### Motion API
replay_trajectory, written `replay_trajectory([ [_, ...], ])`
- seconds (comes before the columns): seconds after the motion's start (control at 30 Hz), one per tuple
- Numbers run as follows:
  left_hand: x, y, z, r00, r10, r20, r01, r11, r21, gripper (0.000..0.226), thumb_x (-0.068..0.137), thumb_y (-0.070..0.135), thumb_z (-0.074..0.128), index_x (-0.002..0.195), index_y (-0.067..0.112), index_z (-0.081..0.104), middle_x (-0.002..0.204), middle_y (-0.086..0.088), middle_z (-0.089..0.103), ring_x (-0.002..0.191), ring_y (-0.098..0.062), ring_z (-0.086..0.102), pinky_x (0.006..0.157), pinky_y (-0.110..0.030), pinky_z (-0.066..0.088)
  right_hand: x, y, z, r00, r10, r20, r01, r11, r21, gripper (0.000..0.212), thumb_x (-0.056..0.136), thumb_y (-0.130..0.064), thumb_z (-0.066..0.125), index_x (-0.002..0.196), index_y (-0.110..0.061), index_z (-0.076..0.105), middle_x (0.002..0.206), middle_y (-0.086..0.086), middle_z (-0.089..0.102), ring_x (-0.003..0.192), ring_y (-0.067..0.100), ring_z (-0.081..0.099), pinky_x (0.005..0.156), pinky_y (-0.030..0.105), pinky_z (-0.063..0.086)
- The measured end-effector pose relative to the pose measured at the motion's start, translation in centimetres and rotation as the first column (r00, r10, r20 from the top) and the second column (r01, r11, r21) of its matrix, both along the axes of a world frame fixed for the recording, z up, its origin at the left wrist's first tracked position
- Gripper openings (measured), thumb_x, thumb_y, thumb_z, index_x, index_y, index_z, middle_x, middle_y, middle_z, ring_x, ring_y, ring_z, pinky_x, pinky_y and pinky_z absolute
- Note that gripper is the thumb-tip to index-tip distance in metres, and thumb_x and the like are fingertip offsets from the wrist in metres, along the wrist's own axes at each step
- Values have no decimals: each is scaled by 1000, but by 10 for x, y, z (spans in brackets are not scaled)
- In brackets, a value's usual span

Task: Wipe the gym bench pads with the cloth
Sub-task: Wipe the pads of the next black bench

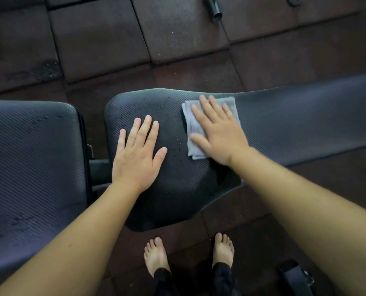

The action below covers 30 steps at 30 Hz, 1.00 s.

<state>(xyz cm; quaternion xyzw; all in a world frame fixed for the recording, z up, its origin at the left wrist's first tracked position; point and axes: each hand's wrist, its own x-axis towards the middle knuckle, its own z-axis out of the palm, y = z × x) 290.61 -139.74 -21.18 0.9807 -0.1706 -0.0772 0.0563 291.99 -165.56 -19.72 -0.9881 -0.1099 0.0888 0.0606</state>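
Now I am pressing the folded grey cloth [191, 120] flat on the black ribbed gym pad [177, 189] with my right hand [218, 133].

My right fingers [207, 107] are lying straight and spread on top of the cloth, gripping nothing. My left hand [137, 154] is resting flat and relaxed on the bare pad, near the cloth but apart from it. The cloth is sitting toward the far edge, where the pad is narrowing to my right, and small water droplets [178, 146] are showing between my hands. I am judging the cloth light, soft and limp, likely to bunch under a loose palm, so I should be spreading my palm over its middle and pressing evenly. A second dark ribbed pad [34, 157] is lying to my left, specks on it.
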Motion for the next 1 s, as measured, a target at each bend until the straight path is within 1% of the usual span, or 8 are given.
replay_trajectory([
  [0.23, 1, 33, 17, 997, -74, -38, 74, 997, -2, 74, 103, 60, 20, 166, 21, 18, 174, 3, 8, 161, -19, 1, 129, -47, 7, -42, -5, 1, 939, 337, -60, -336, 941, 26, 77, 102, -67, 31, 165, -28, 14, 173, 1, 2, 159, 22, -3, 129, 47, 3],
  [0.33, 8, 65, 29, 999, -40, -20, 40, 999, 18, 75, 103, 60, 23, 165, 19, 22, 174, 1, 13, 161, -21, 5, 129, -48, 10, 11, -8, 2, 998, 33, -48, -32, 999, 23, 80, 96, -70, 23, 165, -28, 17, 173, 2, 5, 159, 24, 0, 127, 52, 9],
  [0.4, 16, 88, 38, 1000, -23, 14, 22, 998, 60, 75, 102, 60, 24, 165, 18, 24, 173, 0, 15, 160, -22, 8, 128, -49, 11, 28, 14, 0, 970, -233, -62, 234, 972, 4, 85, 92, -70, 14, 165, -26, 11, 173, 4, 1, 159, 24, -3, 128, 49, 4],
  [0.47, 27, 110, 45, 999, -2, 37, -2, 996, 92, 76, 102, 59, 25, 164, 17, 26, 173, -2, 17, 160, -25, 11, 128, -51, 12, 21, 50, 0, 945, -325, -48, 325, 946, 4, 87, 92, -69, 15, 165, -22, 9, 173, 9, -1, 159, 27, -5, 128, 49, 0],
  [0.67, 40, 152, 52, 998, 34, 62, -45, 981, 187, 69, 108, 54, 27, 164, 14, 25, 173, -3, 15, 160, -26, 9, 129, -53, 9, -20, 70, 3, 961, 271, -50, -268, 961, 62, 79, 99, -66, 32, 165, -25, 18, 173, 3, 4, 159, 25, -1, 128, 48, 3],
  [0.8, 40, 166, 54, 998, 50, 47, -60, 967, 246, 73, 105, 58, 28, 165, 18, 19, 174, -3, 11, 161, -25, 5, 128, -55, 7, 37, 46, 0, 998, -47, -31, 48, 997, 58, 79, 96, -68, 31, 164, -28, 22, 172, 4, 11, 159, 25, 5, 127, 52, 10],
  [0.9, 38, 171, 53, 998, 30, 57, -44, 967, 252, 69, 107, 56, 23, 166, 20, 16, 174, -1, 9, 161, -24, 3, 128, -56, 7, 63, 81, 0, 922, -386, -33, 386, 922, 15, 76, 100, -64, 29, 164, -26, 18, 172, 7, 9, 159, 26, 1, 128, 48, 2],
  [1.0, 39, 169, 52, 996, 23, 88, -44, 970, 241, 67, 108, 53, 19, 166, 19, 19, 173, -3, 13, 160, -25, 8, 127, -56, 8, 66, 137, 3, 919, -392, -36, 392, 920, 2, 78, 101, -62, 26, 164, -19, 14, 172, 12, 4, 159, 30, -2, 127, 51, -1],
])
